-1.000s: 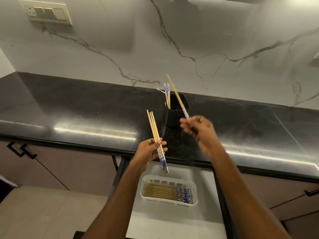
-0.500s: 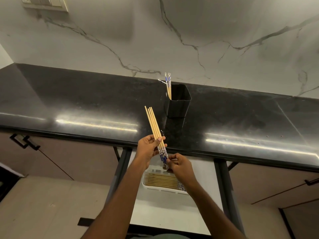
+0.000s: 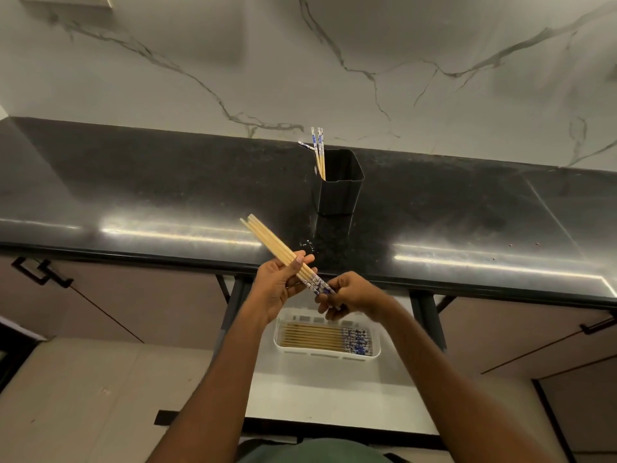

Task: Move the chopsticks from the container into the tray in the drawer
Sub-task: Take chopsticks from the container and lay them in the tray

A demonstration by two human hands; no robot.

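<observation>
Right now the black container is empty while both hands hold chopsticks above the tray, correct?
No: the head view shows a few chopsticks in the black container. The left hand and right hand do hold a bundle above the tray.

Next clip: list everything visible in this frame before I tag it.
container: one, black, on the countertop near the wall
container chopsticks: a few, wood with blue-white tops, standing in the container
held chopsticks: several, same colours, above the counter edge
tray: one, white, in the drawer
tray chopsticks: many, same colours, lying flat in the tray
drawer: one, white, open below the countertop
countertop: one, glossy black
wall: one, white marble with grey veins, behind the countertop
cabinet handles: several, black, on cabinet fronts left and right
left hand: grips the held chopsticks mid-length
right hand: pinches their patterned ends
</observation>
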